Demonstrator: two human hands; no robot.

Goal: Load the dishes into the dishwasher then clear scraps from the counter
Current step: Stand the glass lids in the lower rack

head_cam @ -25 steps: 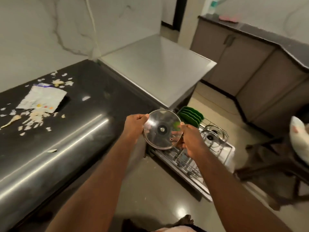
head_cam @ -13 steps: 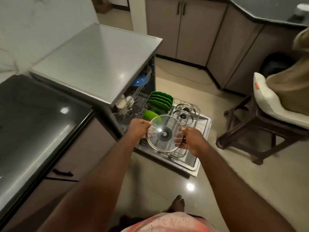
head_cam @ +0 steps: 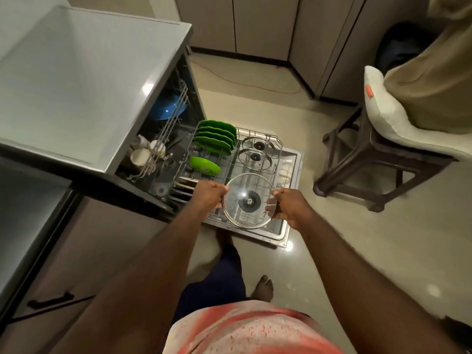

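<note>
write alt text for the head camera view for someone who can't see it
A person's left hand and right hand hold a glass lid by its rim over the pulled-out lower rack of an open dishwasher. The rack holds green plates and two other lids.

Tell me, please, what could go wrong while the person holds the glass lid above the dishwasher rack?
1. The glass lid is held only by its rim, between the left hand and the right hand; it may slip and break on the rack.
2. Two lids already stand in the row behind it; the new one could knock against them.
</note>
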